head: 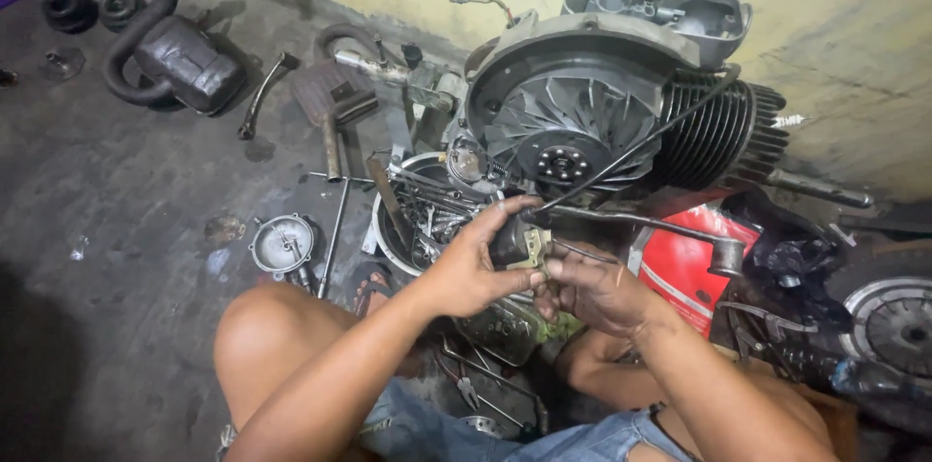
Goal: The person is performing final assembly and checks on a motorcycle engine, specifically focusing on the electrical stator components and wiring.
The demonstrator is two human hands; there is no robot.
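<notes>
Far left on the grimy floor lies a black exhaust muffler [180, 59], then a round metal cover [282, 244] near the person's knee. The left hand [471, 268] curls around a small black part [512, 241], thumb and fingers pinching it. The right hand [594, 289] meets it, fingertips pressed to that part (its cable runs upward). Behind sits the engine's finned fan [573, 127], and a red panel [684, 263].

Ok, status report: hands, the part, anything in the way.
Left hand gripping small black part. Right hand pinching its lower end. Black cable runs from the part across the engine fan. Kick lever just behind the hands.
</notes>
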